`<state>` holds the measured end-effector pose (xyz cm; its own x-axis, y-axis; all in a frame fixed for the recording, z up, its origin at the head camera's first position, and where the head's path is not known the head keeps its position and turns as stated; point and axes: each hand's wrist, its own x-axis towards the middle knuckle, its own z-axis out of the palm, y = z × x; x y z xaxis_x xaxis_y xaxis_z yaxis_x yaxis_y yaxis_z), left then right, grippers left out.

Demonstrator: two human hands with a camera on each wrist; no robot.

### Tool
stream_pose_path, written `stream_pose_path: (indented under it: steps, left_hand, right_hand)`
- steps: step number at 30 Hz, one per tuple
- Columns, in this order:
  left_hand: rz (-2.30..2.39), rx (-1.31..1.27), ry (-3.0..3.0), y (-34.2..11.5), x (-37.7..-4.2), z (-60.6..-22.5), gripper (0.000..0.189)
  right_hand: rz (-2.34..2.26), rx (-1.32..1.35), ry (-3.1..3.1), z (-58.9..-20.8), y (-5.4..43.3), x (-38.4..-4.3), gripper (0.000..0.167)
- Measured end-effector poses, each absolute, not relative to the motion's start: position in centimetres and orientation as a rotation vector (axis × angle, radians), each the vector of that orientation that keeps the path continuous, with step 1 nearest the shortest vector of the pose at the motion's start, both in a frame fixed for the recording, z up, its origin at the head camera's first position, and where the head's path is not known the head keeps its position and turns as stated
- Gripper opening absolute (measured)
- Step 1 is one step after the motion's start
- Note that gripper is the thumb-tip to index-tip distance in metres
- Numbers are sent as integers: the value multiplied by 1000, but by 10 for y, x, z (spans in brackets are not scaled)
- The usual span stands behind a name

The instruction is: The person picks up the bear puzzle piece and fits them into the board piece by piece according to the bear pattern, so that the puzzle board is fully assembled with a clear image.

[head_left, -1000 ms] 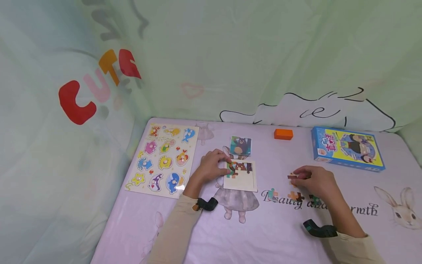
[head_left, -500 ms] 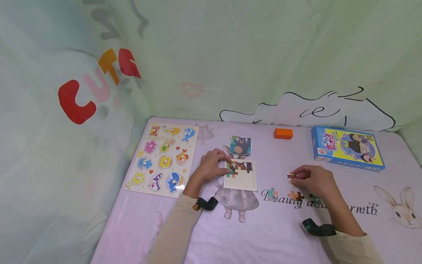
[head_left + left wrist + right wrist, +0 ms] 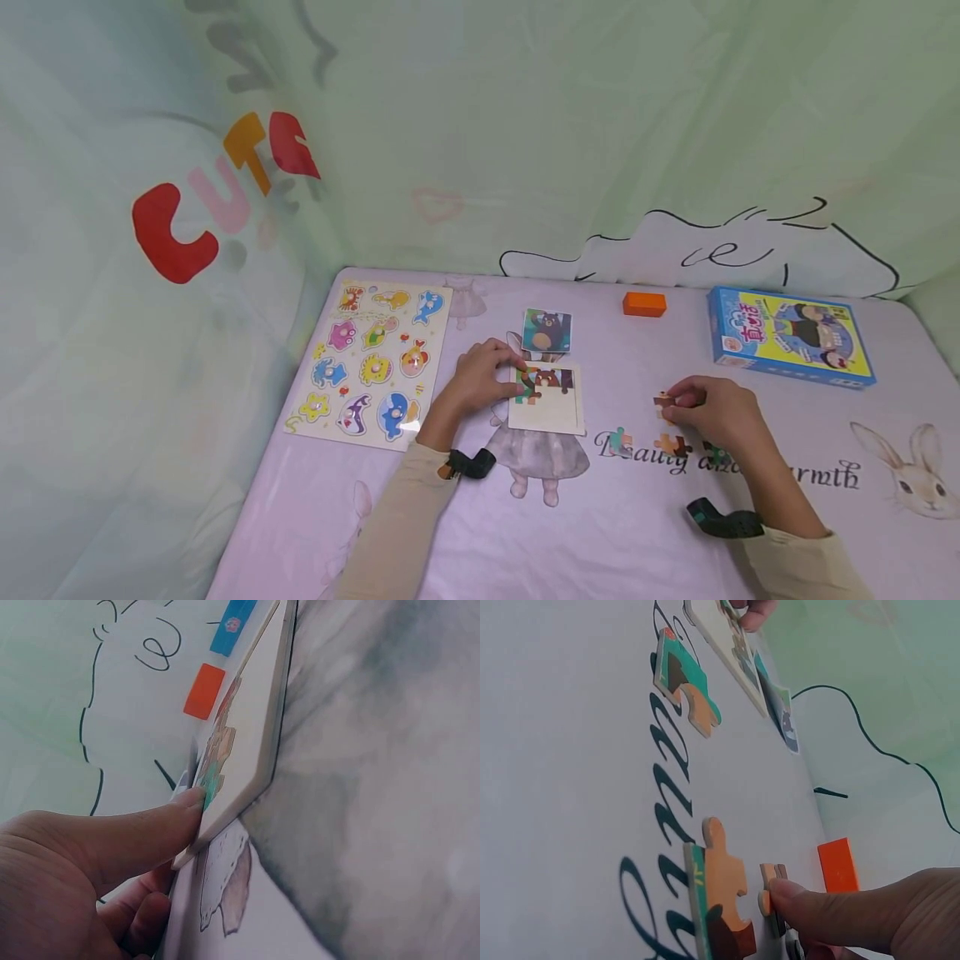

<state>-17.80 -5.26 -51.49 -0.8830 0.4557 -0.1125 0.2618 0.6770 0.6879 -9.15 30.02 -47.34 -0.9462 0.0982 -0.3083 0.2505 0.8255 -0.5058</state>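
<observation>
My left hand (image 3: 477, 379) grips the left edge of a small pale puzzle board (image 3: 546, 418), thumb on top near a green piece (image 3: 212, 785). Joined pieces showing a brown bear's head (image 3: 546, 378) fill the board's upper part; below them is bare wood. To the right, my right hand (image 3: 723, 412) pinches a brown and tan puzzle piece (image 3: 663, 405) between thumb and fingers, close over the table. Nearer me lie loose pieces: a green and tan one (image 3: 621, 442), an orange-brown one (image 3: 673, 447), and a dark green one (image 3: 717, 454) partly behind the right hand.
A bear picture card (image 3: 547, 332) lies just beyond the board. On the left is a large peg puzzle (image 3: 367, 367) of sea animals. An orange block (image 3: 644, 305) and a blue and yellow box (image 3: 792, 337) stand toward the back, before a hanging green curtain (image 3: 570, 125).
The piece in my right hand has tilted slightly, showing more of its brown face. My left hand and the board have stayed in place.
</observation>
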Motion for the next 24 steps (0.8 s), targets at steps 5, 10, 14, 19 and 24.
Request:
stream_pose_path:
  steps: [5, 10, 14, 19, 24]
  left_hand:
    - [1008, 575, 2618, -53, -177, -514, 26]
    - [1004, 579, 2616, -53, -177, -514, 27]
    - [998, 587, 2623, -53, -176, -515, 27]
    - [983, 611, 2630, -53, -176, -514, 26]
    - [971, 620, 2638, -54, -175, -516, 26]
  right_hand:
    - [-807, 236, 2754, -474, 299, -92, 40]
    - [-813, 206, 2746, -474, 299, -92, 39]
    - [-818, 195, 2738, -475, 299, -93, 38]
    - [-826, 192, 2723, -475, 299, -94, 38]
    - [-832, 200, 2711, -476, 299, -95, 41]
